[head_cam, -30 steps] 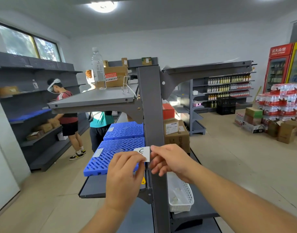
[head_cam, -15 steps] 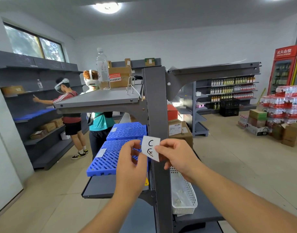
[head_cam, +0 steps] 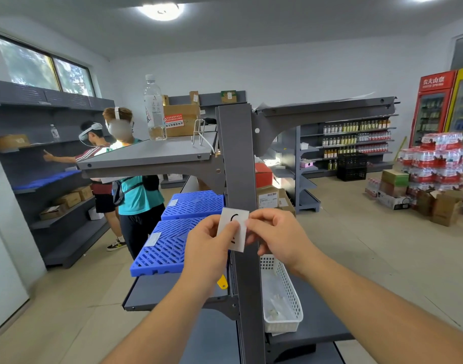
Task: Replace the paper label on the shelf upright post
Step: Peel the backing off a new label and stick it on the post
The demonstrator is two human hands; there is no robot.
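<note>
A white paper label (head_cam: 237,227) with black handwritten marks is held upright in front of the grey shelf upright post (head_cam: 237,158). My left hand (head_cam: 208,248) pinches its left edge, with the thumb over the lower mark. My right hand (head_cam: 276,239) pinches its right edge. The label covers the post at about mid height. I cannot tell whether it touches the post.
Blue plastic pallets (head_cam: 177,232) lie on the shelf to the left. A white basket (head_cam: 282,298) sits lower right of the post. A water bottle (head_cam: 153,109) stands on the top shelf. Two people (head_cam: 130,185) work at the left wall shelves. Stacked drink packs (head_cam: 435,164) stand at the right.
The label went from low and sideways at the post to upright in front of it. Both hands rose, and my left thumb now covers the lower mark.
</note>
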